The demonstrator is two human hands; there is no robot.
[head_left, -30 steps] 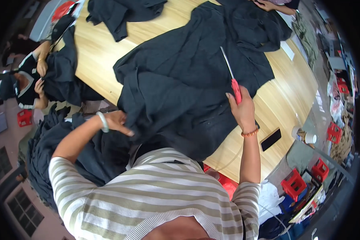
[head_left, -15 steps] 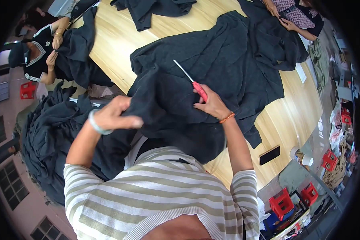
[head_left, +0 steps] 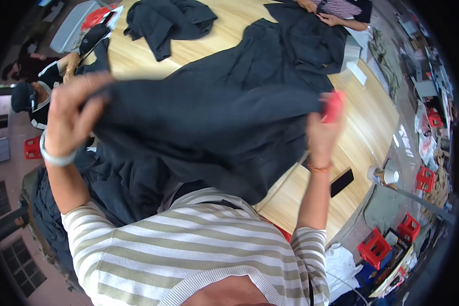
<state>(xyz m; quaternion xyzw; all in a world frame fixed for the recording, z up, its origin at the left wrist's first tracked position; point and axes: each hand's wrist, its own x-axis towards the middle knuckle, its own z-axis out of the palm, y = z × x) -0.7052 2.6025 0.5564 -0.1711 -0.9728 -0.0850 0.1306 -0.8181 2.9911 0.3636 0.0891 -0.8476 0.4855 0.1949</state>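
Observation:
A black garment [head_left: 199,122] is stretched across in front of me, raised off the table and blurred by motion. My left hand [head_left: 71,117] grips its left end, thumb and fingers closed on the cloth. At the other end, my right hand [head_left: 322,137] is closed round a tool with a red handle [head_left: 333,107]; its thin metal blade does not show now. The cloth's right end meets this hand, but blur hides how the fingers hold it.
More black garments lie on the wooden table [head_left: 364,132], and a dark heap of cloth [head_left: 122,183] sits at my left. A phone [head_left: 341,182] and a paper cup [head_left: 387,176] are at the right. Co-workers handle cloth at the far left and far right.
My hands have moved apart, left hand leftward and right hand rightward with the red-handled tool. The garment has been lifted and spread between them.

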